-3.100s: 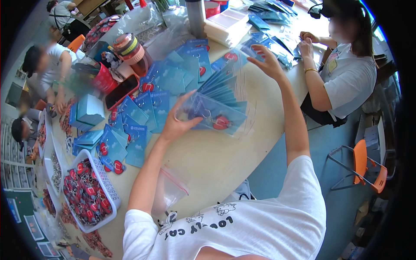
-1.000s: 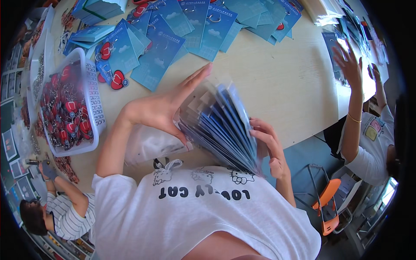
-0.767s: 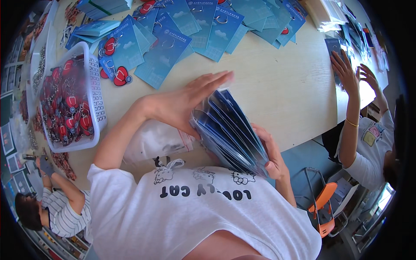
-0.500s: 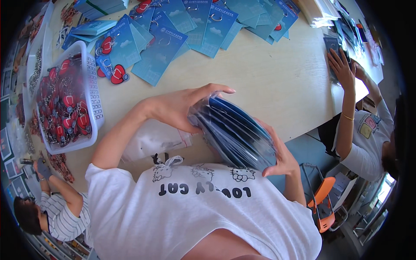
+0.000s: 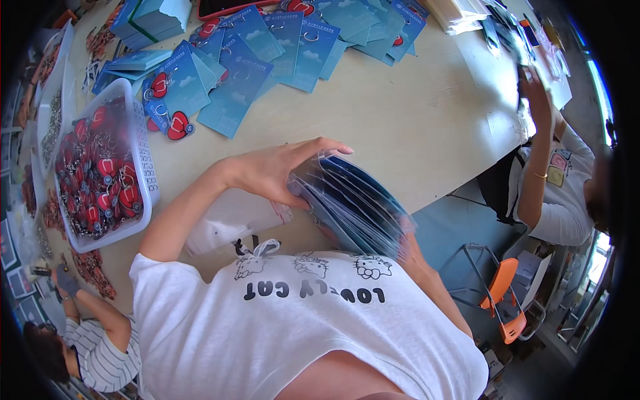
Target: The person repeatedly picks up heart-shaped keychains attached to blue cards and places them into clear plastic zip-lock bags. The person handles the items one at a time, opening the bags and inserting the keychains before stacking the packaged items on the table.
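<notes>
Between left hand (image 5: 277, 172) fingers and right hand (image 5: 400, 248), stack of blue cards (image 5: 350, 207).

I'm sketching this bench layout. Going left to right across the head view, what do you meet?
White basket of red charms → left hand → stack of sleeved blue cards → co-worker's arm.

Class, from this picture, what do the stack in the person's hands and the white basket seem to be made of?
Stack of blue cards: probably card in clear glossy plastic sleeves, judging by the shiny edges. White basket: likely rigid moulded plastic, with perforated walls.
</notes>
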Demonstrator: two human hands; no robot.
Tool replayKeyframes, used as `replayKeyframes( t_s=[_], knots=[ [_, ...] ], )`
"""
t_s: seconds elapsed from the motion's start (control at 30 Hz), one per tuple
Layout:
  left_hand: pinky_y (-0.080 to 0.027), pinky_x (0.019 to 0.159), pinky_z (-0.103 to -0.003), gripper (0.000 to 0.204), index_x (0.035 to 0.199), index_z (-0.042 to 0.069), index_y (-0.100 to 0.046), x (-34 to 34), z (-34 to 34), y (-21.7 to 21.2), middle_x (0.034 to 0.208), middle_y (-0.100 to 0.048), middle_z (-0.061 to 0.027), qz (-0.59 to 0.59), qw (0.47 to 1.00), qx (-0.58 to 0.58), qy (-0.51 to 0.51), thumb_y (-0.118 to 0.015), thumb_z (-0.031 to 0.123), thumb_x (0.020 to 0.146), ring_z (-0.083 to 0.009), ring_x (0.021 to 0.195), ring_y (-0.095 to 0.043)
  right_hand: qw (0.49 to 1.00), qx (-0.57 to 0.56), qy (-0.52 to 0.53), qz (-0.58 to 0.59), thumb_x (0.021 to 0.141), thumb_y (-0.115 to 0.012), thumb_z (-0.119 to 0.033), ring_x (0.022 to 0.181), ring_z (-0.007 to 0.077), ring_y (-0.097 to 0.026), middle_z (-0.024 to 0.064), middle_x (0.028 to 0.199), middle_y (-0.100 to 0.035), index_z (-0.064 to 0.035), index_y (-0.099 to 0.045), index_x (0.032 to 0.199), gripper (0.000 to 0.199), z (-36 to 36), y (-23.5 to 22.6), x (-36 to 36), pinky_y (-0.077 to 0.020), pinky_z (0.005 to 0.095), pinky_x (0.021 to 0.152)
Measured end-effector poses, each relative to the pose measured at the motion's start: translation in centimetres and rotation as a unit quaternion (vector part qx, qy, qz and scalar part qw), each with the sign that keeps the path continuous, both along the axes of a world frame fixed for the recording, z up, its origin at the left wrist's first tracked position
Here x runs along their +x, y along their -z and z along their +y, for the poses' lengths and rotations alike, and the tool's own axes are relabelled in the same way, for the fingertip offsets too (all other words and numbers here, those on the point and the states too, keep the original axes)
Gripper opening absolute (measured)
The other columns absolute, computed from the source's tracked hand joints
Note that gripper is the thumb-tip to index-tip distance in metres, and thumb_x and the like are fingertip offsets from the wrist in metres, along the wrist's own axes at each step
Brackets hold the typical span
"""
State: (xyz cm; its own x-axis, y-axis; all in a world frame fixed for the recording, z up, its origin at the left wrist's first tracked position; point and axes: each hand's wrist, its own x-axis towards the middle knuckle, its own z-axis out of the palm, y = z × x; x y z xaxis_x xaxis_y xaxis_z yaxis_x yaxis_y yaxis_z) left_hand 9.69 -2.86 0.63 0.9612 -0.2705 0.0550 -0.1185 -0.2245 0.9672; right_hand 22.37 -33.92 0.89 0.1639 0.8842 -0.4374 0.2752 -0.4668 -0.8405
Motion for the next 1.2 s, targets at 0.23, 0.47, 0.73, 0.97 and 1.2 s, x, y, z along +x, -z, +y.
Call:
replayKeyframes(
  t_s=[0.23, 0.47, 0.73, 0.97, 1.2],
  knots=[
    [-0.045, 0.094, -0.038, 0.080, 0.135, 0.012, -0.034, -1.0, 0.0, 0.1, 0.126, -0.053, -0.0116, 0.038, 0.999, 0.000, 0.000, -0.079, 0.009, 0.069, -0.0293, 0.117, -0.053, 0.908, 0.157, 0.312, 0.233, 0.090, -0.064, -0.023, 0.131, 0.0283, -0.038, 0.0159, 0.142, -0.038, -0.0073, -0.029, 0.144, 0.066, -0.9, 3.3, -4.7, -0.0350, 0.0449, 0.107],
    [-0.043, 0.100, -0.037, 0.084, 0.133, 0.011, -0.039, -2.0, -0.1, -0.4, 0.128, -0.053, -0.0097, 0.067, 0.998, -0.005, 0.017, -0.085, 0.009, 0.063, -0.0255, 0.120, -0.053, 0.967, 0.136, 0.215, -0.010, 0.094, -0.055, -0.020, 0.124, 0.0277, -0.045, 0.0148, 0.140, -0.043, -0.0080, -0.036, 0.142, 0.053, -2.3, 8.6, -4.0, -0.0392, 0.0440, 0.101],
    [-0.042, 0.100, -0.037, 0.083, 0.134, 0.014, -0.040, -3.8, -1.5, 0.2, 0.136, -0.050, -0.0089, 0.040, 0.989, 0.140, 0.009, -0.084, 0.008, 0.064, -0.0286, 0.122, -0.051, 0.888, 0.178, 0.369, 0.209, 0.093, -0.054, -0.033, 0.116, 0.0254, -0.050, 0.0121, 0.126, -0.054, -0.0065, -0.052, 0.130, 0.045, -2.8, 7.9, -6.5, -0.0392, 0.0362, 0.100],
    [-0.046, 0.099, -0.043, 0.083, 0.136, 0.016, -0.042, 1.6, -3.4, -3.3, 0.141, -0.044, -0.0141, -0.169, 0.972, 0.163, 0.021, -0.079, 0.005, 0.062, -0.0325, 0.121, -0.052, 0.916, 0.367, 0.142, -0.081, 0.076, -0.072, -0.007, 0.122, 0.0351, -0.052, 0.0210, 0.135, -0.049, -0.0073, -0.047, 0.131, 0.061, -1.8, 4.3, 0.9, -0.0456, 0.0422, 0.097],
    [-0.037, 0.101, -0.046, 0.073, 0.127, 0.016, -0.054, 22.6, -3.7, -7.9, 0.120, -0.050, -0.0122, -0.461, 0.819, 0.341, -0.008, -0.077, 0.005, 0.059, -0.0344, 0.114, -0.047, 0.781, 0.517, 0.087, -0.340, 0.083, -0.062, -0.004, 0.124, 0.0400, -0.049, 0.0238, 0.136, -0.047, -0.0054, -0.048, 0.129, 0.048, -3.2, 0.6, 20.7, -0.0424, 0.0448, 0.101]
  ],
)
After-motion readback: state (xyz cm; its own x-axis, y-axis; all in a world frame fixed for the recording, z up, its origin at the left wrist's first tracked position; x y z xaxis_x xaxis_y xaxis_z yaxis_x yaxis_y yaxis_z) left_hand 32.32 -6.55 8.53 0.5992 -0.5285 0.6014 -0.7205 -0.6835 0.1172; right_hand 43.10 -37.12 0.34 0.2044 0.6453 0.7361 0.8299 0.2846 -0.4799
